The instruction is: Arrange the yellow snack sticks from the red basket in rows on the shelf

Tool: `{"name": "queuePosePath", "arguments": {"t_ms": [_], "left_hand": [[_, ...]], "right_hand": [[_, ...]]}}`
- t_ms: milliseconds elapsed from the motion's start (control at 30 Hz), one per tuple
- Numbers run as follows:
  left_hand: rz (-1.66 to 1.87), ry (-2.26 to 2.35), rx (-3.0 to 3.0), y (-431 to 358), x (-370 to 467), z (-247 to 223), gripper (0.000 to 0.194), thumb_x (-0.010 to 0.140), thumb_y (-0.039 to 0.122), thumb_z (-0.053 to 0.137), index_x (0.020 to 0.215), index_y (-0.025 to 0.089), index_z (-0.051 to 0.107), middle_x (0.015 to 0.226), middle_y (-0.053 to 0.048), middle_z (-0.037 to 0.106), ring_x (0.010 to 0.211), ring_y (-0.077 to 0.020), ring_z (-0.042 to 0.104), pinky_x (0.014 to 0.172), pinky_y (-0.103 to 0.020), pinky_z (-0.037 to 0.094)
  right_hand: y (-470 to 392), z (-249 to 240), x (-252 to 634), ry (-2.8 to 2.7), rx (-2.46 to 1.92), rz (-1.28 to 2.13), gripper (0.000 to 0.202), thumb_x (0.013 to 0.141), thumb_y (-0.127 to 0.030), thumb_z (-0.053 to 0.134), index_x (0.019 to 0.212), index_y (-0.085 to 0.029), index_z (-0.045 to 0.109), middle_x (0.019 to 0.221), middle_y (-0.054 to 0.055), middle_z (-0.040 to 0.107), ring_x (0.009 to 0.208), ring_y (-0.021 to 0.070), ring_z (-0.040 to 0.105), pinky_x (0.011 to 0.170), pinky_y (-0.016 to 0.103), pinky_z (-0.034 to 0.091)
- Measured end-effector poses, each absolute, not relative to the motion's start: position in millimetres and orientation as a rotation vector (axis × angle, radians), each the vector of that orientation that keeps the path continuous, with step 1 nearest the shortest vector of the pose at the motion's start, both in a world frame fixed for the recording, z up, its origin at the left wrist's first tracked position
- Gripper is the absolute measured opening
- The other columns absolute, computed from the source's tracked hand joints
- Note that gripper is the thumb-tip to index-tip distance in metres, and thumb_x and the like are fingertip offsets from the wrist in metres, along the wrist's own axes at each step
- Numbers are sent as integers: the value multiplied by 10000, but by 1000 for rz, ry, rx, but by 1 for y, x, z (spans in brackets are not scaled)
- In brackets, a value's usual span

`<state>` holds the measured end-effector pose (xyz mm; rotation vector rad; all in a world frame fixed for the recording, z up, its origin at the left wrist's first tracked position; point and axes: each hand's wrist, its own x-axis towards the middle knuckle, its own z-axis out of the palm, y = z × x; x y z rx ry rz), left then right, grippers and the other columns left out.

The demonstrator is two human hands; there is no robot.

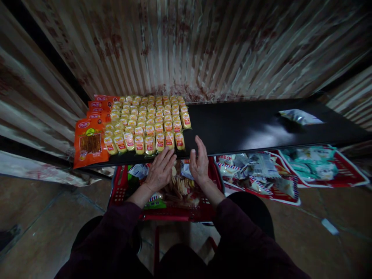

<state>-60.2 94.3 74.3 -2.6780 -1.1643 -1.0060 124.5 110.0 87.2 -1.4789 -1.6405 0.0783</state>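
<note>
Rows of small yellow wrapped snack cakes [149, 145] stand packed together on the left half of a black shelf [232, 120]. My left hand [162, 168] lies at the front row, its outstretched fingertips at the lower edge of a cake near the row's right end. Just right of that row, my right hand [199, 161] is raised at the shelf's front edge, thumb and fingers apart, with nothing between them. Below both hands sits a red basket [180, 215] of mixed packaged snacks, partly hidden by my hands and forearms.
Orange snack bags [90, 141] line the shelf's left end. A silvery packet [300, 116] lies toward its right end. Under the shelf at right are a basket of striped packets [258, 174] and a red basket with green packets [315, 164]. Pleated curtain [186, 50] hangs behind.
</note>
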Motion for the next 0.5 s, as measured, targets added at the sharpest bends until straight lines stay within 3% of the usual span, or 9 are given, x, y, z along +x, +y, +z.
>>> {"name": "queuePosePath", "arguments": {"t_ms": [233, 367, 500], "left_hand": [[-907, -970, -3021, 71, -44, 52, 402, 877, 105, 390, 1234, 149, 571, 1312, -117, 578, 1362, -189, 371, 1100, -407, 386], [-442, -1450, -3203, 62, -31, 26, 392, 856, 111, 417, 1194, 161, 608, 1320, -109, 569, 1223, -178, 530, 1056, -341, 435], [-26, -1879, -3195, 57, -26, 1, 418, 826, 71, 442, 1209, 147, 591, 1306, -118, 576, 1162, -173, 572, 1023, -300, 445]], "right_hand": [[49, 57, 163, -1685, -1530, 171, 438, 929, -277, 314, 1314, -145, 474, 1316, 145, 551, 1251, 221, 494, 1069, 441, 396], [38, 18, 183, -1583, -1826, 411, 443, 858, -244, 370, 1249, -123, 539, 1211, 148, 619, 1138, 245, 573, 1009, 439, 441], [38, -19, 196, -1418, -2208, 820, 375, 811, -191, 423, 1114, -120, 634, 990, 139, 707, 943, 247, 658, 881, 375, 494]]}}
